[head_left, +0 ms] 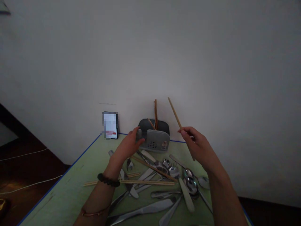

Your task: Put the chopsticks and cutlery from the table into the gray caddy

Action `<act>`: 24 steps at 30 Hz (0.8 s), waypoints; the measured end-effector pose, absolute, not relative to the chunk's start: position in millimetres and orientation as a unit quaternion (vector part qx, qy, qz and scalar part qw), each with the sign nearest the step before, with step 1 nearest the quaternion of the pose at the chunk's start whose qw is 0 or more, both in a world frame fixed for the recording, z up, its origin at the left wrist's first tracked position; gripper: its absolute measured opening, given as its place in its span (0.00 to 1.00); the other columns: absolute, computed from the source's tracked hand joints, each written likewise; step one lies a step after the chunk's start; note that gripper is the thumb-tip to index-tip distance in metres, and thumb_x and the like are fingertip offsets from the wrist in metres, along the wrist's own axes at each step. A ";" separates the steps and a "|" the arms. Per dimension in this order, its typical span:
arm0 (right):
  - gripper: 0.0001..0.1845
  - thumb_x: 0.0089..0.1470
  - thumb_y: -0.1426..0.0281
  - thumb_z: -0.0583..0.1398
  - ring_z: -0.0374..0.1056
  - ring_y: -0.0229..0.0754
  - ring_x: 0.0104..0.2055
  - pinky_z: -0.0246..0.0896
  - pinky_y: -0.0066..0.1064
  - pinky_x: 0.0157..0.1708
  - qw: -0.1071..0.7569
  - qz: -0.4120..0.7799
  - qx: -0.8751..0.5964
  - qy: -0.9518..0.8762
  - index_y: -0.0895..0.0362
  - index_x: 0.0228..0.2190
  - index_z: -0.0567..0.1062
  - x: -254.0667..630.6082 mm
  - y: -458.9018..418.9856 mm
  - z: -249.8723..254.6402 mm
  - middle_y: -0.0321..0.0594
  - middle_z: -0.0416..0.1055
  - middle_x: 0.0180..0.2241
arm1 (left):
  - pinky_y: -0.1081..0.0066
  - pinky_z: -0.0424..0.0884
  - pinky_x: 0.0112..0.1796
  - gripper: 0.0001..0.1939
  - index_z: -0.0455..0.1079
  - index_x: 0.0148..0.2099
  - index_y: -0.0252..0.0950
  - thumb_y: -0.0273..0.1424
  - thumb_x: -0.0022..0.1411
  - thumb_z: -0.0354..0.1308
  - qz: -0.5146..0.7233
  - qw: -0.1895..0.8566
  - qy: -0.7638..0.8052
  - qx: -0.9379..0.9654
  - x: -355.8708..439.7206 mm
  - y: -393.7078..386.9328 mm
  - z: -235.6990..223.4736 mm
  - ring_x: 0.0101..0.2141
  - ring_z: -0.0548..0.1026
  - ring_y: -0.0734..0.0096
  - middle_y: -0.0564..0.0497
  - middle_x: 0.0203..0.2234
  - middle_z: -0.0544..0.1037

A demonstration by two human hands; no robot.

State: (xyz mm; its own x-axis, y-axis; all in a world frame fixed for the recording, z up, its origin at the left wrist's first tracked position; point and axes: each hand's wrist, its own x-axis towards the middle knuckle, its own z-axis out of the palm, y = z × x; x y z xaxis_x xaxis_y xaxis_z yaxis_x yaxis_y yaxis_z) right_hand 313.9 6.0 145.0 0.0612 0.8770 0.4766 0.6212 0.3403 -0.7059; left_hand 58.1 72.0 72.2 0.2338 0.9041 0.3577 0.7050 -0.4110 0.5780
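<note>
A grey cutlery holder [156, 141] with a perforated front stands against the wall. Reddish-brown chopsticks [156, 114] rise out of it, along with a shorter, tilted stick. At the holder's left end, my left hand [129, 142] grips it, thumb in front and fingers at the rim. My right hand [194, 139], raised to the right of the holder, pinches light wooden chopsticks [174, 113] that slant up to the left; whether it is one or a pair I cannot tell. Below both hands lies a heap of spoons [191, 185], knives [150, 208], forks [129, 164] and more chopsticks [148, 182].
A lit phone [111, 125] leans upright at the table's back left. The green table [63, 194] has a blue edge and meets a pale wall [150, 56] behind. White cables [30, 185] run across the dark floor at left.
</note>
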 end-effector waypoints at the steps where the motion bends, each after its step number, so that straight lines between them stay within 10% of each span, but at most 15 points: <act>1: 0.15 0.57 0.59 0.53 0.68 0.40 0.31 0.63 0.31 0.29 0.478 0.137 -0.559 -0.663 0.56 0.35 0.73 313.8 5.5 145.6 0.42 0.75 0.34 | 0.61 0.73 0.41 0.25 0.58 0.59 0.32 0.36 0.62 0.54 0.330 0.143 0.526 0.771 58.3 72.9 71.5 0.38 0.77 0.61 0.36 0.48 0.73; 11: 0.15 0.55 0.60 0.55 0.63 0.36 0.24 0.58 0.27 0.24 0.501 0.157 -0.541 -0.657 0.58 0.36 0.73 300.0 4.5 145.8 0.40 0.73 0.30 | 0.57 0.66 0.51 0.23 0.59 0.58 0.35 0.38 0.63 0.52 0.387 0.066 0.503 0.770 64.8 71.2 71.3 0.53 0.68 0.58 0.40 0.51 0.67; 18: 0.16 0.55 0.58 0.56 0.64 0.35 0.23 0.59 0.27 0.22 0.507 0.183 -0.528 -0.656 0.58 0.37 0.73 301.4 4.1 141.5 0.40 0.73 0.31 | 0.66 0.71 0.34 0.20 0.60 0.54 0.34 0.38 0.63 0.50 0.344 0.187 0.551 0.736 63.1 60.6 90.1 0.30 0.75 0.65 0.50 0.30 0.74; 24: 0.14 0.56 0.60 0.57 0.66 0.35 0.22 0.62 0.28 0.23 0.549 0.166 -0.527 -0.627 0.58 0.36 0.73 299.3 1.0 146.8 0.35 0.70 0.24 | 0.69 0.69 0.38 0.22 0.57 0.58 0.31 0.31 0.62 0.48 0.323 0.235 0.542 0.739 73.5 59.1 89.8 0.34 0.76 0.66 0.47 0.32 0.78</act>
